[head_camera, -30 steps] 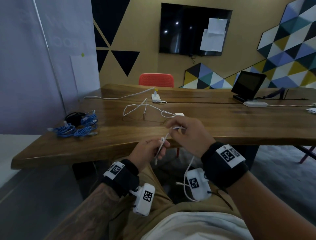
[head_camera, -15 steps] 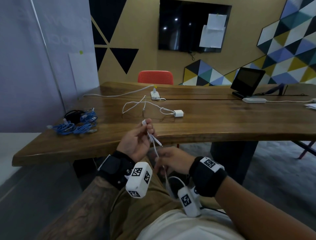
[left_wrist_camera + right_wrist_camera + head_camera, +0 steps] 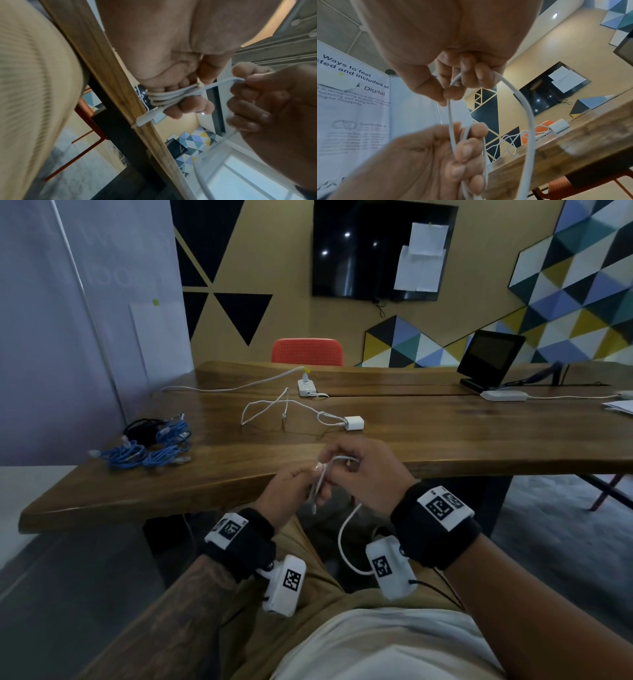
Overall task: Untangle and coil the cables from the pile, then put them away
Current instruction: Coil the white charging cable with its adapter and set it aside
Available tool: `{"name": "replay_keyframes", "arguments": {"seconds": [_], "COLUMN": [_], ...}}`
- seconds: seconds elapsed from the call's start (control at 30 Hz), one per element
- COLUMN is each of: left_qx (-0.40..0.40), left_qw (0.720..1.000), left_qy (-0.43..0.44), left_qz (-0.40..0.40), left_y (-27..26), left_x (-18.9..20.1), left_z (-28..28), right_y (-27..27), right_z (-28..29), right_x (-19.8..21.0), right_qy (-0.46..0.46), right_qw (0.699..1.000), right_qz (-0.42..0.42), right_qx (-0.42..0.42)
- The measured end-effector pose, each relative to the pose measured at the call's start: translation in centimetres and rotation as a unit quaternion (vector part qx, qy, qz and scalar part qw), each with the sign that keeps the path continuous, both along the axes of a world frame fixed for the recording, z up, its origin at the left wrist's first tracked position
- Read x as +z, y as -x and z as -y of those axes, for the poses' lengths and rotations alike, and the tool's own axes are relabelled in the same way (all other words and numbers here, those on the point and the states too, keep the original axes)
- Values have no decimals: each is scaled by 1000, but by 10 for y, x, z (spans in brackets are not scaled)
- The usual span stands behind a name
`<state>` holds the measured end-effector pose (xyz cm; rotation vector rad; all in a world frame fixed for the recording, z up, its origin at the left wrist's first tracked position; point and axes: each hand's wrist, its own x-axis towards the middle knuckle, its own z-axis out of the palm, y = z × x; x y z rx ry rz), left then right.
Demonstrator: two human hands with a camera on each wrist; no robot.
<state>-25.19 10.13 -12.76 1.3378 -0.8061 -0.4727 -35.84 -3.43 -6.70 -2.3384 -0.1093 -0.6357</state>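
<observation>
A: What is changed from half a second back?

B: The right hand [image 3: 364, 465] is brought up from lap level to just above the left hand [image 3: 291, 494], at the near table [image 3: 479, 446] edge. A fresh turn of the white cable [image 3: 320, 479] is carried over with it. In the left wrist view several turns are already seen stacked round the left fingers [image 3: 188, 106].

A: Meaning for the task?

B: Coiling of this cable is judged well under way, not finished. A slack loop is still hung below the hands toward the lap, so more turns are needed before it can be put away.

A: Grip state?

B: The left fingers are curled round the bundle. The cable is pinched between the right thumb and fingertips [image 3: 453, 93], seen in the right wrist view.

A: Orientation of the bundle?

B: A narrow, elongated coil is formed. In the head view its long axis is run roughly upright, tilted slightly, from the left fist up toward the right hand. A plug [image 3: 145, 119] is seen sticking out of the bundle past the left fingers; which way it faces in the room cannot be told.

A: Other cables?

B: A white charger cable [image 3: 284, 409] is left loose mid-table. Blue cables [image 3: 150, 446] are lying at the left end, beside a black one [image 3: 140, 428].
</observation>
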Motion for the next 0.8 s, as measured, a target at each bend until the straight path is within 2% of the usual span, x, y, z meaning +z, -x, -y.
{"name": "replay_keyframes", "arguments": {"seconds": [0.1,0.2,0.27,0.4,0.47,0.53,0.57,0.63,0.73,0.8], "left_qx": [-69,-116,-124,-97,-70,-20,12,82,158,155], "left_qw": [996,979,962,925,908,900,899,910,954,982], "left_qy": [-7,62,122,228,263,280,284,271,173,84], "left_qz": [-54,-153,-209,-287,-318,-334,-332,-303,-188,-71], "left_y": [17,21,20,13,4,-8,-14,-24,-31,-28], "left_x": [14,23,29,33,31,27,25,17,2,-5], "left_z": [2,-3,-4,-2,-5,-10,-12,-14,-12,-11], "right_y": [-2,-6,-11,-20,-17,-9,-6,-2,0,0], "right_z": [8,19,23,13,2,-9,-12,-15,-13,-10], "right_x": [0,-2,-10,-30,-37,-39,-39,-33,-15,-8], "right_qy": [-21,-77,-135,-231,-210,-122,-72,-2,72,68], "right_qw": [999,996,991,967,953,939,935,944,972,988], "right_qz": [42,34,2,-101,-209,-312,-337,-319,-209,-125], "right_qx": [-22,-36,-10,45,58,80,86,86,75,53]}}
